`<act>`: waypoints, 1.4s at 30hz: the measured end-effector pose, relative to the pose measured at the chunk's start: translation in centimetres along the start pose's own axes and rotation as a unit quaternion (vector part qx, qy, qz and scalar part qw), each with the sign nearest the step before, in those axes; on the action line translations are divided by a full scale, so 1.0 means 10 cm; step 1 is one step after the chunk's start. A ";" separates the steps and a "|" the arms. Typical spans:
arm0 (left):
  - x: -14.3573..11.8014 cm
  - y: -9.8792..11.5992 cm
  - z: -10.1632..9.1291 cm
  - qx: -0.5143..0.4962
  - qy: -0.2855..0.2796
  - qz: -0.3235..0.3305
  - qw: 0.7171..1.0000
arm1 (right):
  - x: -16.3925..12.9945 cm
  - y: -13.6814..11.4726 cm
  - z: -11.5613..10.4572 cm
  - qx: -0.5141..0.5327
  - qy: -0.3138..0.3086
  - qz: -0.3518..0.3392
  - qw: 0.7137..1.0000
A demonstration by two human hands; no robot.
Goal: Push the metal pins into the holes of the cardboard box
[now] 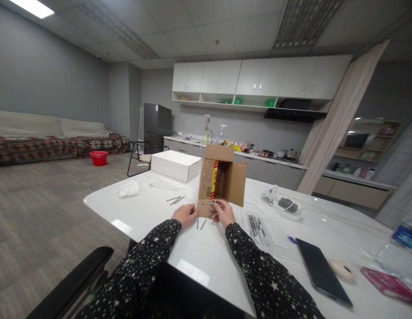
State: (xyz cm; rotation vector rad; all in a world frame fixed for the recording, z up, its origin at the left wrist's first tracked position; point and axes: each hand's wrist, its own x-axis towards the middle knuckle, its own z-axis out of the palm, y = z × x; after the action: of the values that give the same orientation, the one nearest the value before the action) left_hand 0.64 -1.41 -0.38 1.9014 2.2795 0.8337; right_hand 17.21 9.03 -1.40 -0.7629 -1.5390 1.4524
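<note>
An open cardboard box [237, 181] stands on the white table, its opening facing me and its flaps spread. Small shiny metal points dot its left flap, beside a yellow and red tape strip [214, 179]. My right hand [223, 212] is at the lower flap [205, 209], thumb and fingertips pinched beside a short row of shiny points; what they hold is too small to name. My left hand [186, 215] rests curled on the table by that flap's left edge, its fingertips hidden. Two nails [203, 224] lie between my hands, and several more nails [176, 200] lie farther left.
A white box [176, 164] stands behind on the left, near crumpled plastic [129, 189]. To the right are a clear tray of metal tools [257, 228], a white cabled device [287, 207], a phone [322, 270], a beige mouse-like object [342, 270] and a water bottle [400, 248].
</note>
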 end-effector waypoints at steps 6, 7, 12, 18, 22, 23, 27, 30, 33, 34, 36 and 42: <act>0.01 -0.02 0.03 0.011 0.007 0.010 1.000 | -0.09 -0.04 0.05 -0.038 -0.017 -0.045 0.998; 0.01 -0.02 0.03 0.011 0.007 0.010 1.000 | -0.10 -0.05 0.06 -0.047 -0.014 -0.050 0.998; 0.00 -0.02 0.01 0.007 0.002 0.004 1.000 | -0.14 -0.06 0.08 -0.086 0.000 -0.076 0.993; 0.00 -0.02 0.02 0.003 0.003 0.005 1.000 | -0.15 -0.07 0.07 -0.132 0.010 -0.110 0.985; -0.01 -0.01 0.01 -0.001 0.001 -0.004 1.000 | -0.22 -0.12 0.07 -0.179 0.006 -0.148 0.973; -0.01 0.00 0.00 -0.003 0.000 -0.006 1.000 | -0.24 -0.14 0.07 -0.200 -0.002 -0.167 0.965; 0.00 0.01 -0.01 -0.001 0.001 -0.004 1.000 | -0.33 -0.18 0.11 -0.334 -0.047 -0.274 0.901; 0.00 0.00 0.00 0.006 0.002 0.004 1.000 | -0.38 -0.17 0.16 -0.418 -0.073 -0.306 0.852; 0.01 0.00 0.00 0.012 0.001 0.006 1.000 | -0.41 -0.18 0.18 -0.448 -0.085 -0.322 0.830; 0.01 -0.01 0.00 0.013 0.000 0.006 1.000 | -0.42 -0.18 0.19 -0.451 -0.088 -0.327 0.826; 0.01 0.00 0.00 0.013 -0.001 0.005 1.000 | -0.43 -0.19 0.19 -0.454 -0.097 -0.335 0.820; 0.00 0.01 0.00 0.004 -0.003 0.000 1.000 | -0.46 -0.22 0.19 -0.459 -0.118 -0.337 0.814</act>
State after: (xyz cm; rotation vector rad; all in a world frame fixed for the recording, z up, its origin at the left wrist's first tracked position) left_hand 0.73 -1.39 -0.28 1.9055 2.2826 0.8185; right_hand 17.86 3.78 0.06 -0.4450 -2.4109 0.2129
